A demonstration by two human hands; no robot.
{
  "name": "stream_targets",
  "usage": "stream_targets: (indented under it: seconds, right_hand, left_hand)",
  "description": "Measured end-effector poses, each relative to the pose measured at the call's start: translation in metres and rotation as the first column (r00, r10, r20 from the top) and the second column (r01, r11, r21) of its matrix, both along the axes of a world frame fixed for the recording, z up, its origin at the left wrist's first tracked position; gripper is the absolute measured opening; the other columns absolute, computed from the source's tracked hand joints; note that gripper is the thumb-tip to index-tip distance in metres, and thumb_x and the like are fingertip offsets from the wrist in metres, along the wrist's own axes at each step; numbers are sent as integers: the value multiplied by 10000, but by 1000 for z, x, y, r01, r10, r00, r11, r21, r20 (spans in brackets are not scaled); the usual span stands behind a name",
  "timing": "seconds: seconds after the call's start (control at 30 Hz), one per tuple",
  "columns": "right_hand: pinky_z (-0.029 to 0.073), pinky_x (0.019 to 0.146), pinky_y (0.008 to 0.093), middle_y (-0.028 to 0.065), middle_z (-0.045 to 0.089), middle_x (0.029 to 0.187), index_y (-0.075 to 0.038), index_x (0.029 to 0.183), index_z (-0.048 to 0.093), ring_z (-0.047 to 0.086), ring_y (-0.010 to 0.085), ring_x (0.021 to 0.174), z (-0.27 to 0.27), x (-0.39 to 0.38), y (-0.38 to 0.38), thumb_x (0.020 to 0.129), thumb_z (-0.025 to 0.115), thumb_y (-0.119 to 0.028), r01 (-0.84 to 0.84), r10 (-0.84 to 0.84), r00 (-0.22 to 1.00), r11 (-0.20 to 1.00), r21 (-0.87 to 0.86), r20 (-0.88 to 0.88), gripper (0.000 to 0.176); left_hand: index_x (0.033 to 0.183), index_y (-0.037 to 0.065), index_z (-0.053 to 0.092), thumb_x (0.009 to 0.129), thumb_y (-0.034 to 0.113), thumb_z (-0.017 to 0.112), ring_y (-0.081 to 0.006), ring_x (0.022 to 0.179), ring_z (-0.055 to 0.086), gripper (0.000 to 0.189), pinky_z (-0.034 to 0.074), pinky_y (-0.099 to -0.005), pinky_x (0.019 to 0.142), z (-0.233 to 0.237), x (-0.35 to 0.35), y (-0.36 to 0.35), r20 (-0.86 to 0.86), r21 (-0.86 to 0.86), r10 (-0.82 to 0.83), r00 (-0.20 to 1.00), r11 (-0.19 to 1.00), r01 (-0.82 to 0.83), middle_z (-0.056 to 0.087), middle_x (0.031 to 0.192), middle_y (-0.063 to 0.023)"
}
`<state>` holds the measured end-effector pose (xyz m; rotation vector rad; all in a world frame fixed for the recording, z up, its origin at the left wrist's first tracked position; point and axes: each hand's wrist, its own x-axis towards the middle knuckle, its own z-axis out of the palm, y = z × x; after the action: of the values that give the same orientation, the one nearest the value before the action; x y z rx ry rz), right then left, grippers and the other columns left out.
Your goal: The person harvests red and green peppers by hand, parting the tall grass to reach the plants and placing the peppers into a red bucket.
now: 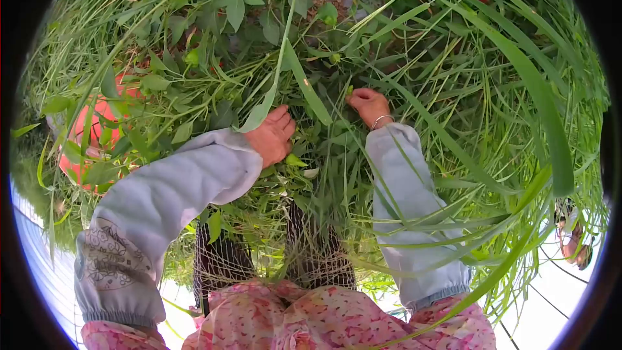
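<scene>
My left hand (271, 137) is among the leaves of a bushy green plant (207, 81), its fingers bent and held together. What they close on, if anything, is hidden. Just below that hand hangs a pale green pepper-like fruit (295, 161). To the right, my right hand (369, 105) is pinched shut among the stems. A small light green plant piece (350, 90) shows at its fingertips; its kind is too small to tell. A bracelet (382, 118) circles the right wrist. Light grey sleeve covers reach both wrists.
A red-orange container (97, 129) stands at the left, partly behind leaves. Long grass blades (505, 45) arch across the right side and over the right forearm. More green fruit (192, 58) hangs in the foliage. Another person's foot (573, 243) appears at the lower right.
</scene>
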<state>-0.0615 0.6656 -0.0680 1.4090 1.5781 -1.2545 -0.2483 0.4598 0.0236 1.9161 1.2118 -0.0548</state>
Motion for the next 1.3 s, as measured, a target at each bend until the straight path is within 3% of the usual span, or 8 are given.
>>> stream_targets:
  seconds: [0.13, 0.27, 0.47, 0.7, 0.8, 1.03, 1.17, 1.3]
  right_hand:
    - [395, 542, 182, -5, 614, 846, -66, 931, 597, 467, 35, 606, 25, -2, -7, 773, 688, -109, 171, -166, 969, 985, 12, -186, 188]
    - [411, 491, 200, 10, 596, 801, -80, 1011, 546, 494, 54, 576, 87, -11, 12, 858, 599, -175, 671, -741, 663, 650, -356, -106, 188]
    - [445, 517, 226, 114, 583, 914, -28, 1078, 524, 517, 108, 588, 144, 60, 14, 868, 569, -200, 785, -948, 309, 300, -541, -77, 275]
    - [459, 580, 274, 100, 552, 843, -49, 1016, 466, 504, 113, 565, 206, 95, 10, 899, 537, -277, 678, -927, 321, 367, -637, -192, 266]
    - [408, 497, 259, 48, 478, 737, -80, 947, 432, 473, 106, 535, 209, 100, 29, 899, 526, -307, 486, -989, -69, 79, -871, -128, 251]
    - [430, 481, 259, 91, 509, 815, -69, 872, 423, 566, 209, 647, 184, 33, 21, 905, 495, -313, 338, -957, 290, 115, -934, -12, 257]
    - [536, 572, 291, 118, 524, 976, -40, 917, 453, 576, 365, 1040, 148, -32, 12, 863, 528, -142, 402, -907, 417, 247, -882, -64, 137]
    - [503, 555, 276, 59, 584, 828, -44, 907, 543, 635, 256, 828, 114, -97, 3, 804, 545, -86, 291, -517, 824, 738, -608, -234, 111]
  left_hand:
    - [966, 108, 667, 765, 214, 505, -312, 1258, 377, 279, 149, -474, 1116, -7, 5, -5, -16, 46, -23, 1000, 999, 24, 509, 1257, -136]
    - [1035, 120, 638, 782, 219, 492, -294, 1259, 380, 308, 151, -470, 1118, -16, 19, -15, 3, 74, 4, 1000, 997, -5, 484, 1288, -115]
    - [1103, 152, 595, 795, 236, 485, -275, 1246, 395, 338, 165, -474, 1113, -23, 22, -23, 100, 21, 151, 983, 988, -154, 450, 1321, -96]
    - [996, 132, 639, 734, 206, 563, -297, 1221, 412, 283, 171, -473, 1109, -6, 11, -5, 178, -34, 257, 950, 966, -255, 495, 1255, -122]
    - [935, 119, 651, 690, 187, 588, -299, 1222, 415, 262, 182, -472, 1104, -4, 2, -10, 130, -80, 117, 985, 991, -107, 517, 1228, -131]
    - [1056, 148, 622, 679, 167, 600, -316, 1262, 363, 377, 180, -507, 1094, -3, 13, -19, 179, -38, 276, 944, 961, -274, 513, 1232, -111]
    - [1043, 132, 630, 672, 168, 598, -305, 1260, 363, 374, 189, -523, 1085, -2, 7, -25, 218, -21, 253, 943, 967, -255, 542, 1177, -93]
    - [1005, 104, 640, 699, 185, 562, -305, 1229, 390, 326, 212, -517, 1072, -2, 15, -26, 184, 94, 233, 955, 963, -253, 546, 1164, -114]
